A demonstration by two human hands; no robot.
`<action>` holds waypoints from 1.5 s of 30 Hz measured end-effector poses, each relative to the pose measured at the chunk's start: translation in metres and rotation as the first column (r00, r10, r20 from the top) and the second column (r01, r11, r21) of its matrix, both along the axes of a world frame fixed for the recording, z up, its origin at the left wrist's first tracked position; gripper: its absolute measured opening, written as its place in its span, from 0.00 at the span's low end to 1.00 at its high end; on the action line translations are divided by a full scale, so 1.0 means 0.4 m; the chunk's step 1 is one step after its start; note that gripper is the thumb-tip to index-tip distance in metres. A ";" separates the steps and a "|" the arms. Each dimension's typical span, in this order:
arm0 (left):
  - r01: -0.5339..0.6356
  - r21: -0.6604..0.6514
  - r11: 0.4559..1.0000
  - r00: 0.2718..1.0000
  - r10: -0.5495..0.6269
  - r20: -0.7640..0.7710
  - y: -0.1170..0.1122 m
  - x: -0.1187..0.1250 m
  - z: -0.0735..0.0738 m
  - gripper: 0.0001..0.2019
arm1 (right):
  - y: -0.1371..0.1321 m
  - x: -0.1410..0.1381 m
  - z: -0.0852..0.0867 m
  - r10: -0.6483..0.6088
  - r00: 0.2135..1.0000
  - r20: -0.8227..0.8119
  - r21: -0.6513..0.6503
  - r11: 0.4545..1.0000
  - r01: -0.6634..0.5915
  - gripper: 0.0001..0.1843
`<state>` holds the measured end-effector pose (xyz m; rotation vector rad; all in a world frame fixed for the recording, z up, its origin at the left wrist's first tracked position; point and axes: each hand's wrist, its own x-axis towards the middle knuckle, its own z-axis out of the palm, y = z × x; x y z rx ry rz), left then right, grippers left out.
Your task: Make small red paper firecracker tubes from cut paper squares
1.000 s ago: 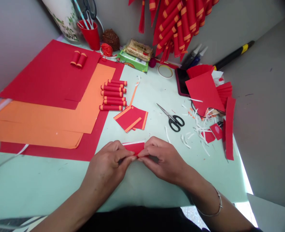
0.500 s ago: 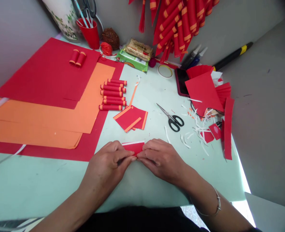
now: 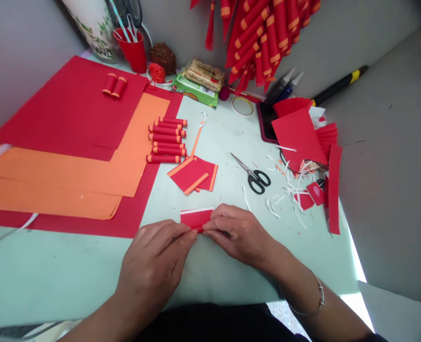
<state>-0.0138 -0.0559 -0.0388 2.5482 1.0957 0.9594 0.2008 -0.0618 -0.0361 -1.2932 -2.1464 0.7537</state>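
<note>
Between my hands a small red paper piece [image 3: 196,218] lies on the pale green table, its near edge curled into a roll and a white strip along its far edge. My left hand [image 3: 157,254] pinches the left end of the roll with thumb and fingers. At the right end, my right hand [image 3: 237,232] grips the same paper, fingers bent. Just beyond are flat red paper cards with orange bands [image 3: 192,175]. Past those, several finished red paper rolls with orange ends [image 3: 167,138] lie in a stack. Scissors [image 3: 255,178] rest to the right, beyond my right hand.
Red sheets [image 3: 71,109] and orange sheets [image 3: 89,175] cover the left side. White paper scraps [image 3: 292,185] and a phone [image 3: 266,121] are at right. A tape roll [image 3: 242,106], snack packets [image 3: 199,83] and a red cup [image 3: 132,50] stand at the back, below hanging red rolls [image 3: 263,42].
My left hand has shifted slightly left and nearer to me, its fingers straighter, uncovering the paper's left part. My right hand stays almost in place. The view has shifted slightly.
</note>
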 end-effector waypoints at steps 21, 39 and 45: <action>0.071 0.065 0.995 0.974 -0.055 -0.220 0.006 -0.004 0.006 0.14 | -0.007 -0.011 0.009 -0.014 0.979 0.202 0.181 0.983 -0.023 0.13; 0.061 0.058 0.996 0.979 -0.048 -0.198 0.023 0.009 0.014 0.11 | -0.019 -0.025 0.005 0.035 0.911 0.411 0.198 0.972 -0.127 0.09; 0.057 0.046 0.997 0.982 -0.047 -0.185 0.022 0.007 0.015 0.11 | -0.017 -0.026 0.012 0.057 0.899 0.435 0.192 0.969 -0.154 0.10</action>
